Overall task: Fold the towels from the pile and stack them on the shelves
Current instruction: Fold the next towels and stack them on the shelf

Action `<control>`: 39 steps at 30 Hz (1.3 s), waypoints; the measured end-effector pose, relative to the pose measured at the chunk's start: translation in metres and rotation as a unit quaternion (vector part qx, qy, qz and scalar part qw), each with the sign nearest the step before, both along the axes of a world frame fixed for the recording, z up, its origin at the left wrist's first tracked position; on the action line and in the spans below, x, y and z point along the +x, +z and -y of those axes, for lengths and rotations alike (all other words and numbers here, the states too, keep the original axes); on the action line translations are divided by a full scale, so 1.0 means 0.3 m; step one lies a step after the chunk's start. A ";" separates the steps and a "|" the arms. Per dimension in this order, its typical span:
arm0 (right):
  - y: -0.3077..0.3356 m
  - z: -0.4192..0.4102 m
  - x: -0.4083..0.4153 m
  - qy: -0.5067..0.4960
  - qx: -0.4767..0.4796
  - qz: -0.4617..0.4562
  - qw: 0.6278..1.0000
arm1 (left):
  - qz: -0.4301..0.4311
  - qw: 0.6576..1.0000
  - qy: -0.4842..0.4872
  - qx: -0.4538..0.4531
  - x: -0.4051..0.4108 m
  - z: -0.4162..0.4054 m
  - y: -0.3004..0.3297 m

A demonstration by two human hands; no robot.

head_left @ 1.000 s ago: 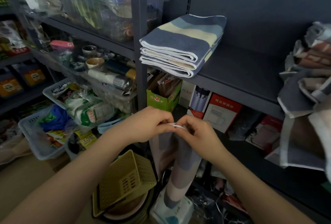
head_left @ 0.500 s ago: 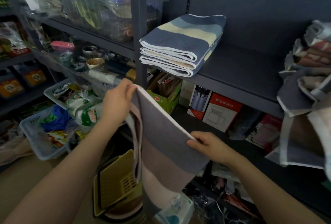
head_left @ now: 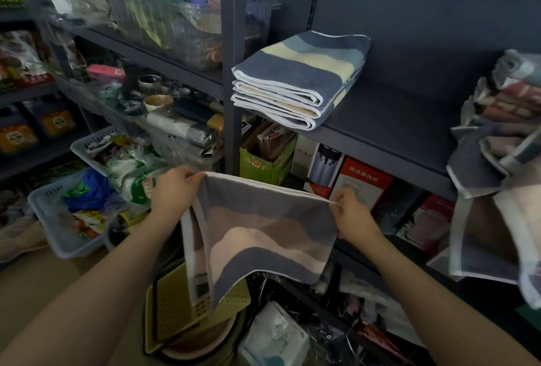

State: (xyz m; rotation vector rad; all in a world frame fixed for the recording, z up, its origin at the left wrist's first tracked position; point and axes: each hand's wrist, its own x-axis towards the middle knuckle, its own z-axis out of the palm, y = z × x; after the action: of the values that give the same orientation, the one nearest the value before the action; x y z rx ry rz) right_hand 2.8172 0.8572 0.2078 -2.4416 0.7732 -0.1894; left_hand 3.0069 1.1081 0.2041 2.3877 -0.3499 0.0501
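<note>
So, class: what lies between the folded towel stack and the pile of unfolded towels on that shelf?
In the head view, only bare dark shelf separates the folded towel stack from the unfolded pile; nothing stands on that stretch.

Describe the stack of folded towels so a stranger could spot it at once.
Find the dark grey shelf at mid height, right of the upright post. The folded stack sits at its left end, near the front edge. Unlike the rumpled pile of towels at the right, it is neatly squared, banded blue and cream with white hems.
</note>
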 end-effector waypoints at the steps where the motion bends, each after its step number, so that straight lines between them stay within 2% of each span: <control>1: 0.014 -0.025 0.002 -0.009 0.019 0.012 1.000 | -0.020 1.000 -0.004 -0.019 -0.012 0.018 0.010; 3: 0.049 -0.081 0.000 0.006 0.067 0.029 0.997 | -0.073 0.994 -0.013 -0.085 -0.050 0.061 0.042; 5: 0.094 -0.146 -0.007 0.044 0.163 0.055 0.984 | -0.137 0.977 -0.024 -0.161 -0.088 0.104 0.072; 8: 0.158 -0.228 -0.019 0.114 0.309 0.121 0.936 | -0.185 0.954 -0.065 -0.226 -0.161 0.162 0.123; 10: 0.192 -0.261 -0.021 0.142 0.352 0.162 0.911 | -0.182 0.945 -0.121 -0.243 -0.212 0.191 0.156; 12: 0.213 -0.278 -0.024 0.169 0.351 0.196 0.900 | -0.190 0.924 -0.196 -0.266 -0.261 0.205 0.189; 14: 0.214 -0.275 -0.029 0.196 0.327 0.214 0.899 | -0.216 0.898 -0.242 -0.298 -0.297 0.206 0.213; 17: 0.208 -0.267 -0.031 0.194 0.259 0.229 0.918 | -0.240 0.881 -0.235 -0.334 -0.330 0.201 0.221; 19: 0.199 -0.259 -0.028 0.167 0.257 0.252 0.918 | -0.277 0.872 -0.231 -0.331 -0.345 0.195 0.208; 23: 0.182 -0.250 -0.040 0.122 0.244 0.281 0.920 | -0.356 0.809 -0.255 -0.393 -0.355 0.184 0.183; 26: 0.176 -0.236 -0.039 0.106 0.206 0.269 0.935 | -0.328 0.819 -0.265 -0.389 -0.353 0.188 0.172; 28: 0.161 -0.225 -0.035 0.090 0.069 0.269 0.956 | -0.314 0.834 -0.234 -0.389 -0.348 0.200 0.167; 30: 0.147 -0.213 -0.033 0.074 -0.111 0.289 0.948 | -0.305 0.847 -0.193 -0.390 -0.338 0.211 0.164; 31: 0.142 -0.208 -0.035 0.092 -0.158 0.297 0.937 | -0.294 0.855 -0.182 -0.387 -0.332 0.212 0.166; 32: 0.140 -0.207 -0.037 0.125 -0.169 0.301 0.930 | -0.280 0.862 -0.180 -0.383 -0.328 0.213 0.169; 35: 0.159 -0.229 -0.037 0.229 -0.122 0.288 0.922 | -0.262 0.865 -0.197 -0.380 -0.332 0.209 0.179; 39: 0.146 -0.246 -0.025 0.226 -0.187 0.270 0.917 | -0.291 0.851 -0.213 -0.383 -0.359 0.195 0.187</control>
State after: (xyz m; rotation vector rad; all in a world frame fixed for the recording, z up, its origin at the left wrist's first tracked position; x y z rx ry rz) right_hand 2.8098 0.9311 0.2516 -2.6390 -0.0868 -0.8515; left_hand 2.8993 1.0496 0.2601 1.3957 -0.4484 -0.6151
